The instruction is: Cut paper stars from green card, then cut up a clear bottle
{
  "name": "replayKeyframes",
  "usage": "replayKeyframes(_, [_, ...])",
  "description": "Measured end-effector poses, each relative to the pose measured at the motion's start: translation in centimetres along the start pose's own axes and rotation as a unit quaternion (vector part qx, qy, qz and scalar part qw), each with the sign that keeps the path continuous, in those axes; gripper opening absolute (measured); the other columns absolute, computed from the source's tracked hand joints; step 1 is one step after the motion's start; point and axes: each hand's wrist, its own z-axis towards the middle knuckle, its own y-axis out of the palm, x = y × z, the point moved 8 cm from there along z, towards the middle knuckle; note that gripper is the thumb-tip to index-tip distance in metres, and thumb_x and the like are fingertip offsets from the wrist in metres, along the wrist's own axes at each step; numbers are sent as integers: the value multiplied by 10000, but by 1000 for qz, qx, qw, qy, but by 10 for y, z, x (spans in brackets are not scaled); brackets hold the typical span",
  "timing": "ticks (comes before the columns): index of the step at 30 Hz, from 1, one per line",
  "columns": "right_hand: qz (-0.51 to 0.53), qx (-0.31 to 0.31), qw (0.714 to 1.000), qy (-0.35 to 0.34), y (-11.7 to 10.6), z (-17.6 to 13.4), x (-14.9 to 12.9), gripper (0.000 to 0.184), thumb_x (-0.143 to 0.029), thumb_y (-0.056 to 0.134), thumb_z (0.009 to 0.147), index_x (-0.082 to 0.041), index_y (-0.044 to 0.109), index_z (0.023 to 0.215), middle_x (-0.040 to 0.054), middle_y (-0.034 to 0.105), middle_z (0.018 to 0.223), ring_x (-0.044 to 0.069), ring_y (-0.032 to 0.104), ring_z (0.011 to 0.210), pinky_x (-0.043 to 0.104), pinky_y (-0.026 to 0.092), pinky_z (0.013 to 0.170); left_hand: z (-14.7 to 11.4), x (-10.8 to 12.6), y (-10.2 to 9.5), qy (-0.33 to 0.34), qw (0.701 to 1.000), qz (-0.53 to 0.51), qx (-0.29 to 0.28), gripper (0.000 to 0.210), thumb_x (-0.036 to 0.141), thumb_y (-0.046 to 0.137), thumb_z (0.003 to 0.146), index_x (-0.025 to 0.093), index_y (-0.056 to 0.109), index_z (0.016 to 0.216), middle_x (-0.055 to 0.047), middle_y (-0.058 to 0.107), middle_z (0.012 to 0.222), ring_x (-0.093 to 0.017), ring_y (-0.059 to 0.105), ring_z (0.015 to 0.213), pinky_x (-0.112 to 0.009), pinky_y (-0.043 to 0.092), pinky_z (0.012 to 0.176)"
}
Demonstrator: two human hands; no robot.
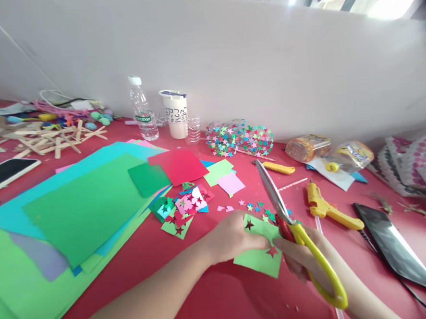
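My left hand (228,236) is closed on a light green piece of paper (257,265) with star-shaped holes cut through it. In my right hand (309,257) is a pair of scissors (318,263) with yellow and red handles, its blades pointing up and away from me. The right fingertips lie at the paper's right edge; whether they also pinch it I cannot tell. Just beyond the hands, small loose paper stars (259,206) are scattered on the red table (222,305). Left of them lies a heap of punched paper scraps (192,201).
Large coloured sheets (86,206) cover the left side, with wooden sticks (58,140) behind. A water bottle (143,111), a paper cup (176,116) and star-covered plastic pieces (238,137) stand along the wall. A yellow cutter (279,168), glue gun (329,209) and black device (399,247) lie right.
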Motion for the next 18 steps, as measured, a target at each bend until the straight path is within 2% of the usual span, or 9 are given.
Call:
replayKeyframes(4, [31, 21, 999, -3, -3, -1, -3, 416, -426, 571, 772, -193, 472, 443, -30, 495, 375, 87, 453, 321, 215, 336, 397, 1, -1, 2, -9, 996, -86, -3, 241, 283, 732, 666, 161, 680, 866, -76, 709, 900, -228, 652, 843, -346, 475, 787])
replayKeyframes(6, [62, 13, 998, -9, -3, -1, -2, 431, -455, 569, 782, -191, 497, 449, -19, 509, 389, 101, 466, 324, 226, 334, 387, 1, -2, 4, -12, 995, -102, -9, 278, 300, 724, 685, 154, 673, 916, -106, 710, 945, -246, 661, 856, -369, 490, 780])
replayKeyframes(10, [60, 43, 997, -30, -10, -3, -7, 466, -454, 565, 789, -205, 438, 416, -48, 415, 348, 79, 393, 315, 218, 307, 372, 1, -3, 11, -21, 994, -98, -44, 224, 320, 684, 722, 156, 673, 874, -67, 694, 749, -182, 624, 577, -327, 500, 587])
replayKeyframes(12, [49, 69, 996, -33, -14, -4, -8, 458, -417, 582, 780, -202, 429, 406, -53, 403, 340, 68, 382, 321, 210, 304, 378, 0, -4, 9, -22, 993, -105, -44, 180, 292, 695, 709, 165, 680, 835, -40, 677, 694, -150, 587, 521, -302, 494, 568])
replayKeyframes(15, [98, 79, 991, -44, -15, -2, -5, 425, -389, 592, 801, -188, 477, 444, -40, 460, 356, 70, 410, 320, 210, 325, 388, -1, 3, 5, 13, 984, -170, -52, 192, 291, 703, 704, 161, 696, 844, -61, 684, 752, -155, 598, 572, -302, 500, 614])
replayKeyframes(18, [223, 72, 968, -92, -16, 4, -3, 379, -373, 603, 836, -192, 499, 519, -41, 502, 377, 86, 428, 307, 217, 346, 370, -5, 21, 12, 85, 960, -243, -114, 359, 352, 694, 706, 153, 688, 1005, -116, 682, 948, -207, 627, 770, -339, 491, 748])
